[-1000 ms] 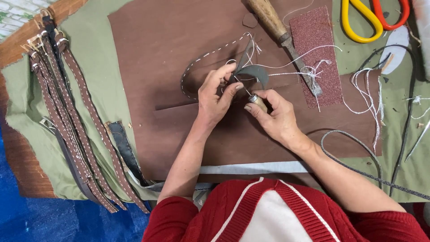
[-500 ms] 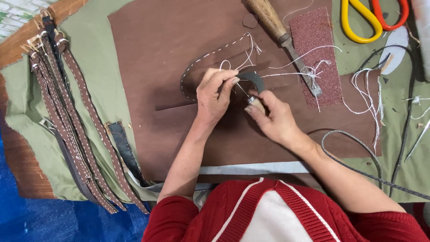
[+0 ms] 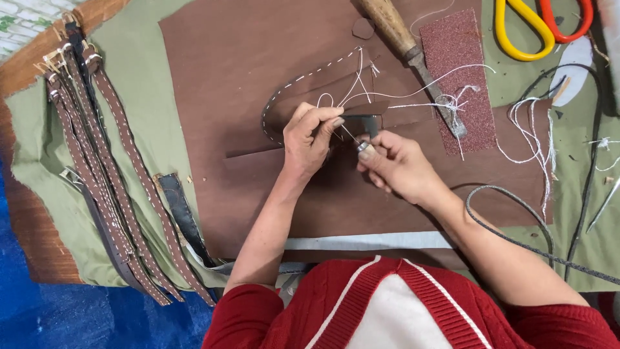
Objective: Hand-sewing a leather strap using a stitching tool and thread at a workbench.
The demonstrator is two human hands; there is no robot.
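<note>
My left hand [image 3: 309, 139] pinches the end of a curved brown leather piece [image 3: 303, 94] edged with white stitching, at the middle of a big brown leather sheet [image 3: 239, 71]. My right hand [image 3: 397, 165] sits just to its right, a metal thimble [image 3: 363, 147] on one finger, gripping a thin needle [image 3: 349, 134] that points at the left fingers. White thread [image 3: 413, 90] loops up and right from the stitching. A small dark strip [image 3: 363, 120] lies under both fingertips.
Several stitched brown straps [image 3: 110, 168] lie in a row at the left on green cloth [image 3: 39, 139]. A wooden-handled awl [image 3: 413, 55] rests across a reddish sandpaper patch [image 3: 462, 71]. Yellow and orange scissors [image 3: 539, 26] lie top right; a grey cord [image 3: 516, 213] curves at right.
My right hand has shifted slightly left and closer to the left hand, and the needle now points at the left fingertips. The thread loops have shifted a little.
</note>
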